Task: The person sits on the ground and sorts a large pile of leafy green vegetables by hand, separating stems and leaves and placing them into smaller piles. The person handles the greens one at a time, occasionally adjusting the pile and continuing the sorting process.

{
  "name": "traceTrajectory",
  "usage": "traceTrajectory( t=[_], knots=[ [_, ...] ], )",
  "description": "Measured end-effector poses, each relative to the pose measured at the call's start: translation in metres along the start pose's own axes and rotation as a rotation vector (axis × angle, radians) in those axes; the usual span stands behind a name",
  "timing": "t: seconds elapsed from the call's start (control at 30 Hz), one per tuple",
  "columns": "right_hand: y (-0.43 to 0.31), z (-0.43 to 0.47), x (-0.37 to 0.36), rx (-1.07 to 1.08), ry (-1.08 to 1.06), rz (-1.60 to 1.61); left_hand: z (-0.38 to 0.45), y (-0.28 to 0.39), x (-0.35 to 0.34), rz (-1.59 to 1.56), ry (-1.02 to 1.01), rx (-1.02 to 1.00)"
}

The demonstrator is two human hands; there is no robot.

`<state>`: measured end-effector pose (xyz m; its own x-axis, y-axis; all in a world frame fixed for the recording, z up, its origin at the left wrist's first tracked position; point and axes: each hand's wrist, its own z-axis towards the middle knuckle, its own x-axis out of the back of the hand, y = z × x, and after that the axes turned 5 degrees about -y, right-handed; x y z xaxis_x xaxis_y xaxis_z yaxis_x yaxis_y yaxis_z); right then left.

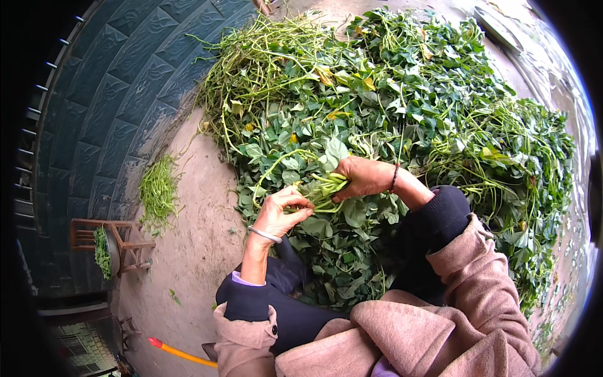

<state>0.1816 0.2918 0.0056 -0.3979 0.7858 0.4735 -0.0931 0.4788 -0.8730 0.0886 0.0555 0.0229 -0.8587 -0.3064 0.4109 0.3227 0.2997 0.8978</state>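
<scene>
A small bundle of leafy green vine stems (330,185) is gripped in my right hand (365,176), its cut ends pointing left. My left hand (282,210), with a pale bangle at the wrist, pinches something thin between thumb and fingers just left of the bundle, at the end of a stem or leaf stalk; the exact piece is hard to tell. A long curved stem (264,175) loops above my left hand. Under and beyond both hands spreads a large heap of green leafy vines (377,113), with a few yellow leaves. Bare stems (254,61) are tangled at its upper left.
A small pile of green stems (160,191) lies on the concrete floor (198,188) at left. Beside it, a wooden stool (129,245) holds a metal basin (113,254) with greens. A yellow pole with a red tip (183,354) lies lower left. A tiled wall (118,85) bounds the left.
</scene>
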Motion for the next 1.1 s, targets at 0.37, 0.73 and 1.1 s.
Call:
traceTrajectory(
  t=[0.37,0.73,1.1],
  knots=[
    [-0.025,0.000,-0.009,0.138,0.192,-0.090,0.016,-0.043,-0.026,0.662,0.485,0.253],
    [-0.006,-0.003,0.009,0.005,0.482,0.312,0.007,-0.034,0.004,-0.750,0.361,0.208],
    [-0.019,-0.003,0.026,-0.092,0.851,0.621,-0.003,-0.033,0.007,0.421,0.653,0.055]
  ],
)
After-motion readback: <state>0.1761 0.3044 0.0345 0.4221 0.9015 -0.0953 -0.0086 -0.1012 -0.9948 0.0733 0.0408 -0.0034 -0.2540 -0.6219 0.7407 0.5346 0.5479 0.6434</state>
